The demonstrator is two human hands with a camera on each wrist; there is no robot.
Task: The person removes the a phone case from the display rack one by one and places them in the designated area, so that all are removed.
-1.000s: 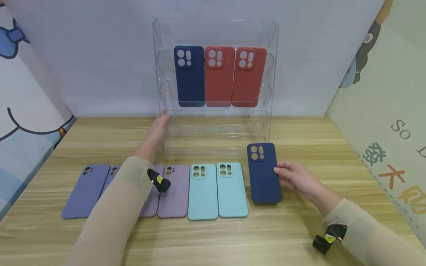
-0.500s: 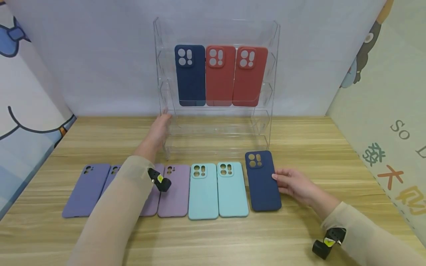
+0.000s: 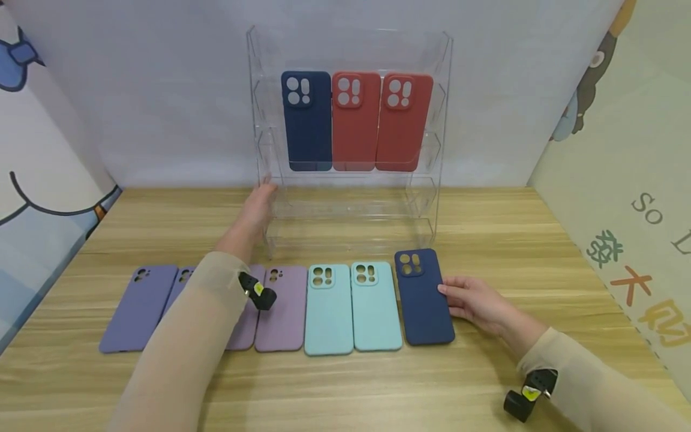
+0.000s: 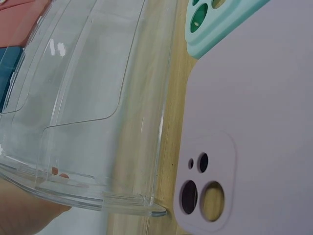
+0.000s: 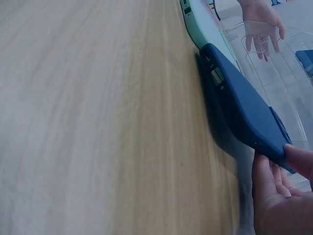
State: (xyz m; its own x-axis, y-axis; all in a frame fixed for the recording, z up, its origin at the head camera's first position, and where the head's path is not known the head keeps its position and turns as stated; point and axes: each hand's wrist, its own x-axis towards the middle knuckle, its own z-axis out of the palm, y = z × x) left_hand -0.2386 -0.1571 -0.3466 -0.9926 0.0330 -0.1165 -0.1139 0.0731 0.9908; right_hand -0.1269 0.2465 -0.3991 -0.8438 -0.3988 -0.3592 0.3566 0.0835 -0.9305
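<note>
My right hand [image 3: 477, 303] pinches a navy phone case [image 3: 425, 300] by its right edge, thumb on top and fingers beneath. In the right wrist view that edge of the navy case [image 5: 242, 107] is raised off the table, at the right end of a row of cases. Beside it lie two mint phone cases [image 3: 376, 307]. My left hand [image 3: 255, 213] rests against the left side of a clear acrylic display rack [image 3: 351, 231]; its fingers look straight in the right wrist view. An upper tier holds a navy case [image 3: 308, 135] and two red cases [image 3: 356, 135].
Left of the mint cases lie mauve cases [image 3: 283, 315] and bluish-purple cases [image 3: 137, 312], some partly hidden by my left forearm. The wooden table [image 3: 345, 396] meets a white backdrop [image 3: 178, 108] behind the rack. A printed panel [image 3: 621, 198] borders the right side.
My right hand has brought the navy case down and toward me, slightly left, lining it up beside the mint cases. My left hand stays at the rack.
</note>
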